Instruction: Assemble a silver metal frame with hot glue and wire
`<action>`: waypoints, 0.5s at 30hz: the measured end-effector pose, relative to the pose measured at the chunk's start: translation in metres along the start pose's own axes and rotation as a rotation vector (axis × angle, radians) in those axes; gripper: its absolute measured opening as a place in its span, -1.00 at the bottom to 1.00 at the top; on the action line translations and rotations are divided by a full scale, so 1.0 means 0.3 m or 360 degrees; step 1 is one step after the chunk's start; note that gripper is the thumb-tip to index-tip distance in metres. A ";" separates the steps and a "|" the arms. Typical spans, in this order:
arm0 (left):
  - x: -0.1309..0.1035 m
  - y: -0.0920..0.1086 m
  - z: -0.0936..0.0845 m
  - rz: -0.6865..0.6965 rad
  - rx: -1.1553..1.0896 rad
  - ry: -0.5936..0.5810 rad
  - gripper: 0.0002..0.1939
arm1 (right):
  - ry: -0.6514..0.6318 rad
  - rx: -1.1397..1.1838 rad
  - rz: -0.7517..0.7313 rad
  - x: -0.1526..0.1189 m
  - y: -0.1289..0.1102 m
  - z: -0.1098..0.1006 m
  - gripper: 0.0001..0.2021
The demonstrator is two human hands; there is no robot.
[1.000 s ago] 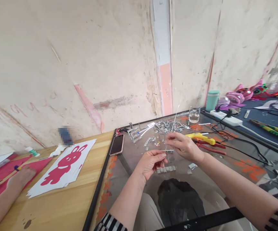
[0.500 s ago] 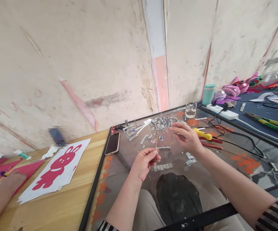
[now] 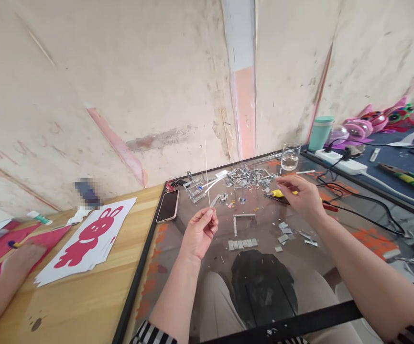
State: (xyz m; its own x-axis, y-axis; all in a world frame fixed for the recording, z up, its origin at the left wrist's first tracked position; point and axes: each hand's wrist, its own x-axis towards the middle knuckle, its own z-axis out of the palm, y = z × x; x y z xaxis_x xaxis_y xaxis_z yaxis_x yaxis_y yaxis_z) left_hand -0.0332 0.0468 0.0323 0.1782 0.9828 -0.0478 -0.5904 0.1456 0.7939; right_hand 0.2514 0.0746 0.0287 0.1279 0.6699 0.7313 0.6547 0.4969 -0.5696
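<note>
At centre frame, the left hand (image 3: 200,231) pinches a thin, pale rod (image 3: 207,174) nearly upright by its lower end; it looks light, springy and best held there. At centre right, the right hand (image 3: 302,197) curls loosely beside a yellow tool (image 3: 277,193), its grip unclear. Flat silvery chips (image 3: 246,179) litter the glassy tabletop (image 3: 264,234).

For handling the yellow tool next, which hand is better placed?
Probably the right hand: it is right by the yellow tool, though I can't tell whether they touch. The left hand is farther away and pinches a thin stick.
</note>
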 end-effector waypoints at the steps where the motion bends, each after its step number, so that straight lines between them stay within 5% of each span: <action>1: 0.001 0.005 -0.002 0.0016 -0.0007 -0.0009 -0.86 | -0.0068 0.0010 -0.0024 -0.006 -0.016 0.008 -0.83; 6: 0.009 0.015 -0.009 0.0066 -0.0021 -0.0016 -0.86 | -0.0633 0.0128 -0.0331 -0.071 -0.163 0.073 -0.88; 9: 0.014 0.011 -0.015 0.0082 -0.0010 -0.0009 -0.85 | -0.1133 -0.0019 -0.0801 -0.127 -0.270 0.119 -0.82; 12: 0.016 0.008 -0.019 0.0105 -0.0004 -0.0016 -0.83 | -0.1370 -0.0257 -0.1059 -0.173 -0.347 0.165 -0.82; 15: 0.014 0.008 -0.020 0.0107 -0.0009 -0.0015 -0.82 | -0.1539 -0.0504 -0.1071 -0.204 -0.384 0.210 -0.81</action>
State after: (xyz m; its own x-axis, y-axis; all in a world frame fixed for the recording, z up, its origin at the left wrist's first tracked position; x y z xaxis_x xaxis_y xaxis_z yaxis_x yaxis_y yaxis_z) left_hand -0.0385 0.0519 0.0304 0.1455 0.9893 0.0113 -0.6057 0.0800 0.7917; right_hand 0.1213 0.0112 0.0260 -0.8258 0.5320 0.1873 0.5462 0.8371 0.0306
